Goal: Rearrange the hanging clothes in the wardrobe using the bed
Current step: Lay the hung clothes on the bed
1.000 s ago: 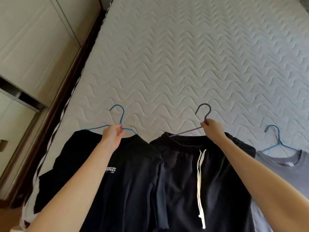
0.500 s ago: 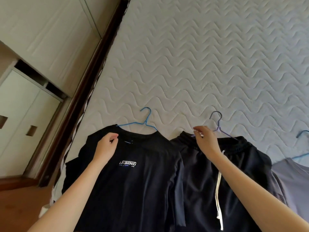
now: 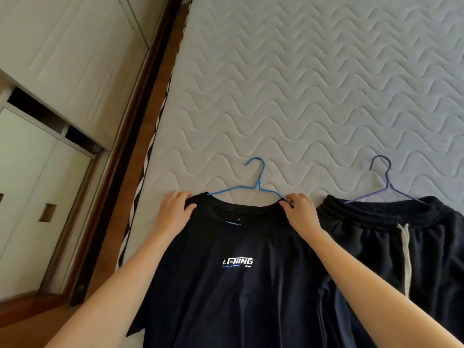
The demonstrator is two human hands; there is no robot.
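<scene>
While the black T-shirt [image 3: 238,272] lies flat on the bed [image 3: 313,96], its shoulders are gripped by the left hand [image 3: 173,212] and the right hand [image 3: 301,214], apparently so that the blue hanger [image 3: 256,185] can be worked free of the collar.

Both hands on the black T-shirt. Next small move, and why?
Probably a light outward tug at both shoulders, to square the T-shirt on the blue hanger. The left hand and right hand each grip the fabric beside the collar, and the shirt lies creased on the bed.
</scene>
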